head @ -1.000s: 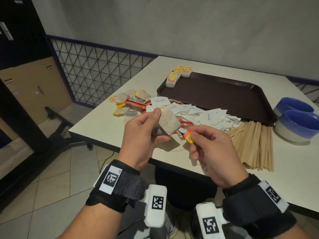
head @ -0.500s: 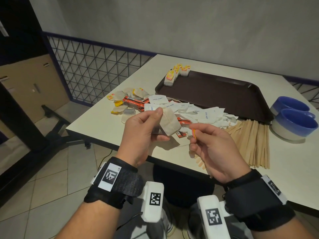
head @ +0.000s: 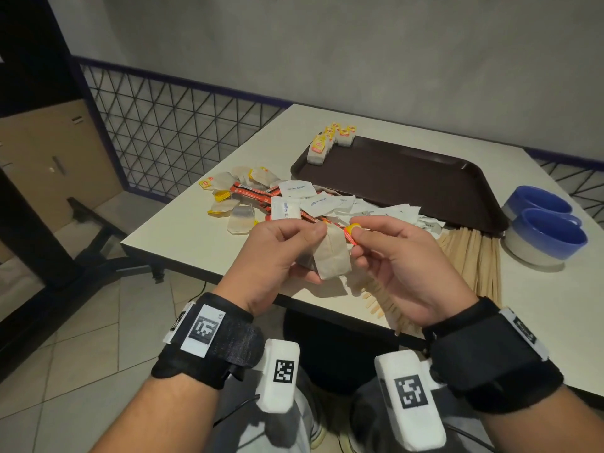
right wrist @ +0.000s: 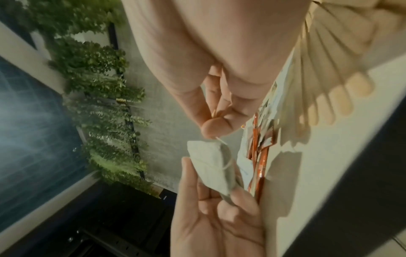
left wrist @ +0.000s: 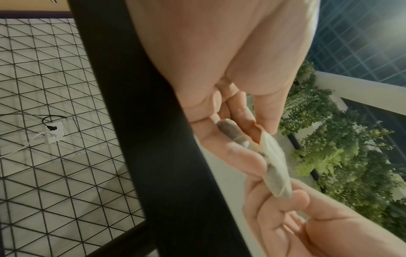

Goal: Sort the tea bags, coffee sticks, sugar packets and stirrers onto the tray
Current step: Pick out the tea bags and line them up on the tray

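My left hand (head: 287, 246) pinches a pale tea bag (head: 331, 256) over the table's near edge; the same tea bag (left wrist: 274, 165) (right wrist: 211, 167) shows in both wrist views. My right hand (head: 376, 243) pinches its yellow paper tag (head: 352, 228), and a thin string (right wrist: 222, 140) runs from the tag to the bag. Beyond my hands a mixed pile of loose tea bags (head: 242, 219), red coffee sticks (head: 248, 192) and white sugar packets (head: 297, 189) lies on the table. Wooden stirrers (head: 474, 256) fan out at the right. A brown tray (head: 408, 178) carries several stacked tea bags (head: 318, 152) at its far left corner.
Two blue-and-white bowls (head: 545, 237) stand right of the tray. The white table (head: 183, 237) ends just under my hands. A wire mesh fence (head: 170, 138) and a dark metal frame (head: 29, 178) stand to the left, over a tiled floor.
My right hand rose and closed toward the left hand, bringing the yellow tag up beside the tea bag's top. The left hand kept its hold and tilted the bag downward.
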A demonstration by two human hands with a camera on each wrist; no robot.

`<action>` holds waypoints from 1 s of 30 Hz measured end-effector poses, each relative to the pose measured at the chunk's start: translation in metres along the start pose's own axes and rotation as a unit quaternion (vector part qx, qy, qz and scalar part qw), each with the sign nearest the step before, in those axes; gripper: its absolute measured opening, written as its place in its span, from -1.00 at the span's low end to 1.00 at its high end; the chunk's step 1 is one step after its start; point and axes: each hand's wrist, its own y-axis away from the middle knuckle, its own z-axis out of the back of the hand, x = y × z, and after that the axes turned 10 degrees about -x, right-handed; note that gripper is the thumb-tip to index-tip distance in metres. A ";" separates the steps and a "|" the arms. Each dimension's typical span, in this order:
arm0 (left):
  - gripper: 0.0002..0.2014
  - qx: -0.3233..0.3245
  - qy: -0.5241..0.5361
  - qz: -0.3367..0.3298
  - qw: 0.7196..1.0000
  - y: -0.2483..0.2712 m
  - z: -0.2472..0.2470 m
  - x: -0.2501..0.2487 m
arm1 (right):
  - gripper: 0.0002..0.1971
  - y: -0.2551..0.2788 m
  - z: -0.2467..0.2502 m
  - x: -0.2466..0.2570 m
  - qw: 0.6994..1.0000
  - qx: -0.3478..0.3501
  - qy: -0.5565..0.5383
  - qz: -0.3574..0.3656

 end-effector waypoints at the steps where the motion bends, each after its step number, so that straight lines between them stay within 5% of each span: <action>1: -0.80 0.008 -0.005 0.001 1.000 0.000 0.000 0.000 | -0.80 -0.001 0.000 0.003 1.000 0.007 -0.009 -0.017; 18: -0.81 0.048 -0.014 -0.002 0.999 0.002 0.002 0.000 | -0.72 -0.003 0.001 0.023 0.989 0.091 0.114 -0.013; 30: -0.72 0.045 -0.048 -0.024 0.998 0.001 0.002 0.003 | -0.87 0.008 -0.005 0.031 0.916 0.106 0.345 0.176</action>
